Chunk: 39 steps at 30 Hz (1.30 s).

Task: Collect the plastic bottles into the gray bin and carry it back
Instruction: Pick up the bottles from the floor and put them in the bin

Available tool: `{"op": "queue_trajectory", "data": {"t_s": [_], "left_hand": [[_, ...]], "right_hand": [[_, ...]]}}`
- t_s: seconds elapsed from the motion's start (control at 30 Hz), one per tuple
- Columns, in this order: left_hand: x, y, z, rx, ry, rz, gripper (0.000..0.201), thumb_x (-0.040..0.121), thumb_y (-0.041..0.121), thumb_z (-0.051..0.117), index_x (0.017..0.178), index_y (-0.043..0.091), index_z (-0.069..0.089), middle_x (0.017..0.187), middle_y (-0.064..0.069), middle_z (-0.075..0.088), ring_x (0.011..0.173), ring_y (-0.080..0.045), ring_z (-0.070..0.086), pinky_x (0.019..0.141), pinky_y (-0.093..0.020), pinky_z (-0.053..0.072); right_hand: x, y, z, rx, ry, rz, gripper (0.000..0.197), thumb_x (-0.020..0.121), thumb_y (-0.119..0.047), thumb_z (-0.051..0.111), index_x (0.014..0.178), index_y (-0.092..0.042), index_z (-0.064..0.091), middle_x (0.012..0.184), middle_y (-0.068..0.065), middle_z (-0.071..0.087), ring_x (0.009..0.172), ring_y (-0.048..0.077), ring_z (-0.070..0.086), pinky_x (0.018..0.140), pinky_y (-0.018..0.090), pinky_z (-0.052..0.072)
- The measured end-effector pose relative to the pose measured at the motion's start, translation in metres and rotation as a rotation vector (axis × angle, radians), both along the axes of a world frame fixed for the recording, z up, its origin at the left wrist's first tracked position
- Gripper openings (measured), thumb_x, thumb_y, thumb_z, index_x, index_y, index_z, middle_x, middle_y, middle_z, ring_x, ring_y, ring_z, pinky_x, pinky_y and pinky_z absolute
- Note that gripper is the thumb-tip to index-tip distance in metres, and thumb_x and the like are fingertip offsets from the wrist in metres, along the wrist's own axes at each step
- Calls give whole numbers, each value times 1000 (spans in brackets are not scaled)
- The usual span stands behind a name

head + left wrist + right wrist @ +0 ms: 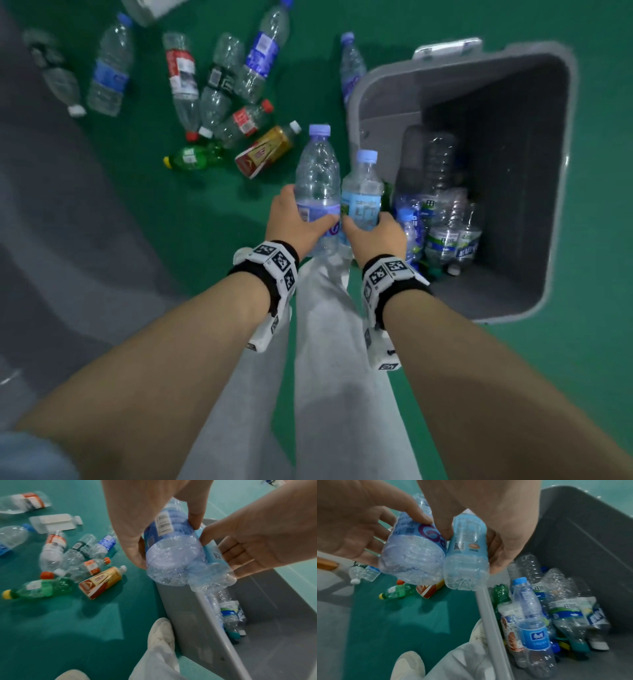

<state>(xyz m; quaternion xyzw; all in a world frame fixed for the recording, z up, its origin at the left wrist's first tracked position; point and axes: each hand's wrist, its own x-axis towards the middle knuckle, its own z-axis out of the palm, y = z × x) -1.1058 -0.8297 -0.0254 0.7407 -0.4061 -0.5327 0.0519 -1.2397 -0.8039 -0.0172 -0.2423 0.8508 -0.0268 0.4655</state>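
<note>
My left hand (297,219) grips a clear bottle with a purple label (317,178) by its lower body. My right hand (373,233) grips a smaller light-blue bottle (362,192) right beside it; the two bottles touch. Both are held in the air at the left rim of the gray bin (513,291). Seen from the left wrist, the purple-label bottle (171,555) has its base toward the camera. The right wrist shows both bottles, purple-label (412,555) and light-blue (467,555), above the bin's rim (489,615). Several bottles (532,615) lie inside the bin.
Several loose bottles lie on the green floor left of the bin: a green one (193,158), a yellow-and-red one (265,150), red-labelled (181,82) and blue-labelled (262,54) ones. My pale trouser legs (325,359) and white shoe (161,632) stand against the bin. Gray flooring (51,222) lies left.
</note>
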Motion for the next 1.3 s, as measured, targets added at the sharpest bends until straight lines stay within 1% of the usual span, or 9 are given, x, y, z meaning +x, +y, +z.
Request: {"op": "queue_trajectory", "data": {"t_s": [0.23,0.4,0.5,0.57,0.63,0.8,1.07,1.23,1.3], "left_hand": [[-77,-15,16,5,-13,-259,73,70,42,78,130,15,46,118,-3,51,102,-16,56,92,-32,50],[-123,-40,8,10,-54,-406,71,67,49,74,124,13,49,116,-4,56,99,-18,59,90,-35,51],[-150,-55,-3,36,-107,-452,85,60,55,70,129,12,46,121,-6,56,104,-22,61,92,-40,52],[-167,-65,-13,52,-158,-525,82,70,49,72,135,10,41,128,-9,48,112,-25,55,98,-34,47],[-181,-76,-22,64,-215,-621,78,77,42,71,138,8,36,133,-12,41,119,-27,49,97,-30,40],[-212,-103,-49,111,-313,-835,80,79,41,70,139,6,32,139,-16,36,127,-31,42,103,-33,36],[-241,-133,-93,170,-469,-1065,78,81,37,70,141,7,28,142,-15,33,127,-34,43,100,-38,38],[-249,-147,-120,140,-542,-1213,82,79,42,71,140,6,30,141,-18,36,129,-35,41,103,-39,36],[-251,-152,-134,142,-570,-1251,84,78,43,72,140,4,29,140,-19,36,129,-34,40,102,-38,36]], "right_hand": [[-76,3,9,-1,-5,-188,31,81,-47,68,94,-22,57,92,-1,64,76,14,60,57,21,42],[-112,2,-3,-17,-2,-307,35,80,-48,67,97,-19,57,101,4,66,81,16,59,64,26,45],[-128,2,-13,-31,0,-418,43,80,-48,67,105,-13,62,101,3,68,84,17,64,66,27,50],[-137,1,-19,-20,-16,-520,47,78,-49,68,108,-13,64,101,3,69,87,18,66,69,27,51],[-142,-4,-26,10,-50,-635,52,78,-51,69,112,-12,64,104,4,69,91,20,66,72,27,50],[-145,-20,-51,71,-121,-797,55,78,-52,69,114,-11,64,108,7,69,95,23,67,79,31,55],[-146,-46,-92,106,-179,-976,50,79,-50,70,110,-10,65,102,4,68,86,19,66,65,26,49],[-146,-69,-120,123,-232,-1066,54,76,-49,73,111,-10,62,107,7,68,94,21,67,68,27,50],[-145,-75,-132,123,-259,-1103,53,75,-47,74,111,-10,62,106,6,67,91,20,66,63,26,49]]}}
